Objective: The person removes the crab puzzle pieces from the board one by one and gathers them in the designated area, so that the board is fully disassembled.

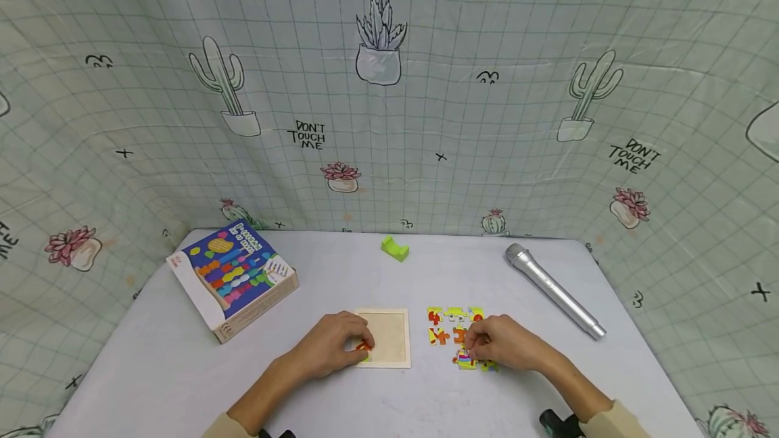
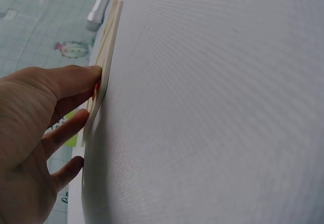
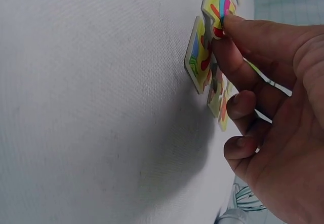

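Note:
My left hand (image 1: 331, 343) is at the left side of a square wooden puzzle tray (image 1: 392, 338). Its thumb and fingertips pinch a red and yellow puzzle piece (image 1: 364, 347) at the tray's lower left corner, mostly covered by the fingers. In the left wrist view, the thumb lies by the tray's pale edge (image 2: 107, 72). To the right of the tray, my right hand (image 1: 508, 343) pinches a yellow puzzle piece with pink and blue stripes (image 3: 218, 6) between thumb and index finger. Beneath and beside those fingers lie several more puzzle pieces (image 1: 438, 336), some partly hidden.
A blue and white toy box (image 1: 234, 276) lies at the back left. Near the back edge sits a small green curved block (image 1: 395, 249). A silver microphone (image 1: 556, 293) lies slanted at the right. Behind the white table (image 1: 341, 411) hangs a checked cloth with cactus prints.

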Tool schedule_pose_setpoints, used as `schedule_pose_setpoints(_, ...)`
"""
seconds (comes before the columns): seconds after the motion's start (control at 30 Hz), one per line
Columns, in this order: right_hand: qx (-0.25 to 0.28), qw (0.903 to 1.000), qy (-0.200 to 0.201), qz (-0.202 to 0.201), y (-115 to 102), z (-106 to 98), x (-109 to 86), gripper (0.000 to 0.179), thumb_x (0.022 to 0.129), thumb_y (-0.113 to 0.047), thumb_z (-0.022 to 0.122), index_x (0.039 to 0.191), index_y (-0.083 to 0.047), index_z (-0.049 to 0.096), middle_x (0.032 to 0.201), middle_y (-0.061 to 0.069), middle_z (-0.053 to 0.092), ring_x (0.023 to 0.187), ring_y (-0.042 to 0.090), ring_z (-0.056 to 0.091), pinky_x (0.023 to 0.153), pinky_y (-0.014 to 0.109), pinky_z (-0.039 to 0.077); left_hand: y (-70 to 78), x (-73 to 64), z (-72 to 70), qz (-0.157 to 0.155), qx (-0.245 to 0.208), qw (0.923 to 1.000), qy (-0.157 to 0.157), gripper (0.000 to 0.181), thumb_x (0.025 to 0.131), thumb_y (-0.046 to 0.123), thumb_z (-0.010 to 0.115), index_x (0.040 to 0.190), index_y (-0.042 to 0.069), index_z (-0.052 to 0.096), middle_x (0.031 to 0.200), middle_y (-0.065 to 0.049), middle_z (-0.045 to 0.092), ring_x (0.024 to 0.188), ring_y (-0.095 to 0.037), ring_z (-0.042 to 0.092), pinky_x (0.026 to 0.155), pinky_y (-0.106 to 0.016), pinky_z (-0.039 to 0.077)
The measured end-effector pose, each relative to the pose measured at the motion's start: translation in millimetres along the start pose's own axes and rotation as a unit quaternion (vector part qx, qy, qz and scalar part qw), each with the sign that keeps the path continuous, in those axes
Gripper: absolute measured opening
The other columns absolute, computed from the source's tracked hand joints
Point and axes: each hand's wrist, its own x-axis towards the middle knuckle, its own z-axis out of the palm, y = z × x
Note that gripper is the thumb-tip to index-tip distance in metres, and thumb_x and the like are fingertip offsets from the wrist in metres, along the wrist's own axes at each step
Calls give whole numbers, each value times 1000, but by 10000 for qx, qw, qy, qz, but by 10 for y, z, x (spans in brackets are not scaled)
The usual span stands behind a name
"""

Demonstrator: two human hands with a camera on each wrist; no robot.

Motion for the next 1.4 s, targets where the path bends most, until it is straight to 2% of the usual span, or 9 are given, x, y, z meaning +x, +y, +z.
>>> schedule_pose_setpoints(0.3, -41, 10000, 59, 16, -12, 22, 7, 9, 89, -17, 74, 85, -22, 69, 76, -13, 63, 65, 2, 51, 59, 22, 44, -6, -1, 10, -40, -39, 10000, 23, 11, 85, 17, 79, 95, 22, 75, 103, 14, 70, 116, -19, 62, 101, -46, 47)
schedule_pose_setpoints(0.5, -100, 9999, 37, -35, -23, 26, 24, 8, 90, -15, 74, 85, -21, 70, 75, -13, 63, 65, 1, 51, 59, 22, 44, -8, 0, 11, -152, -91, 9998, -35, 10, 86, 19, 79, 95, 23, 76, 103, 16, 69, 118, -17, 61, 103, -45, 46)
schedule_pose_setpoints(0.93, -94, 10000, 14, -15, -18, 40, 43, 9, 89, -15, 75, 84, -21, 70, 81, -13, 65, 69, 2, 51, 60, 23, 44, -6, 3, 13, -165, -50, 9998, -64, 10, 87, 20, 78, 96, 23, 76, 107, 14, 70, 119, -17, 61, 103, -45, 46)
schedule_pose_setpoints(1.2, -49, 10000, 22, 13, -22, 49, 28, 8, 89, -19, 76, 84, -21, 70, 74, -13, 61, 67, 2, 50, 59, 23, 44, -10, -4, 22, -337, -32, 9993, -150, 21, 87, 21, 78, 108, 20, 75, 109, 12, 67, 113, -15, 60, 101, -44, 47)
schedule_pose_setpoints(1.4, -46, 10000, 83, 27, -13, 67, 20, 8, 89, -19, 76, 84, -22, 70, 76, -13, 62, 66, 1, 50, 58, 23, 43, -14, -33, 30, -433, -75, 9990, -26, 15, 87, 22, 79, 99, 22, 71, 107, 9, 62, 109, -13, 56, 98, -42, 48)
